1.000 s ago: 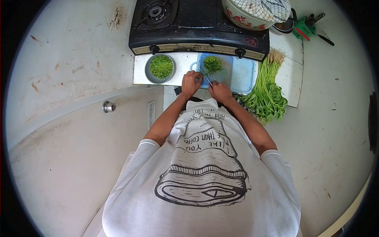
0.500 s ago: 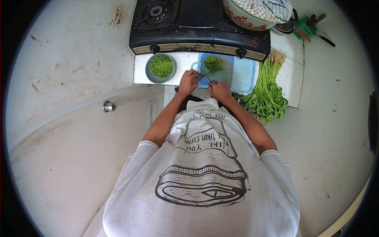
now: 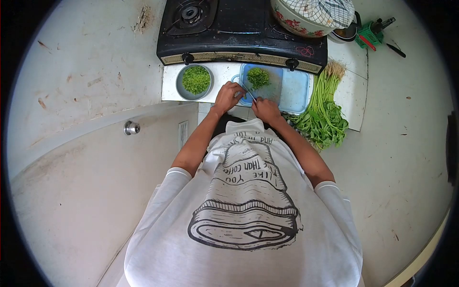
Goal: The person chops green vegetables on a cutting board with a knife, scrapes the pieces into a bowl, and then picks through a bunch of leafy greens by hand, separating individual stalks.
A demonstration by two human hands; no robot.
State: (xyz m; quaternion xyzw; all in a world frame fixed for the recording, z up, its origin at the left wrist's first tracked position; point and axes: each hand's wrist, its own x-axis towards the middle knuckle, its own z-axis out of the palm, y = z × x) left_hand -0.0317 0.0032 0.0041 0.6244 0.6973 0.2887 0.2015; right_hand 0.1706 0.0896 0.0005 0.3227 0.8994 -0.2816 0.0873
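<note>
My right hand [image 3: 266, 110] grips a knife [image 3: 249, 93], its thin blade slanting up and left over the blue cutting board [image 3: 290, 105]. Just left of the blade, my left hand [image 3: 230, 97] has its fingers closed at the board's edge. A bit of green stems [image 3: 245, 96] shows at its fingertips; the rest is hidden under the fingers. Beyond the blade lies a small pile of chopped greens [image 3: 258, 78] on the board. A grey bowl [image 3: 178, 88] to the left holds more finely chopped greens [image 3: 196, 80].
Whole leafy greens [image 3: 326, 110] with roots lie right of the board, leaves hanging over the counter edge. Behind stands a black gas stove [image 3: 239, 40] bearing a floral pot [image 3: 301, 26] under a checked cloth. A green basket [image 3: 369, 34] with utensils sits at the far right.
My left hand has shifted slightly left and up, away from the blade. More of the green bit shows beside the knife. My right hand stays nearly in place.
</note>
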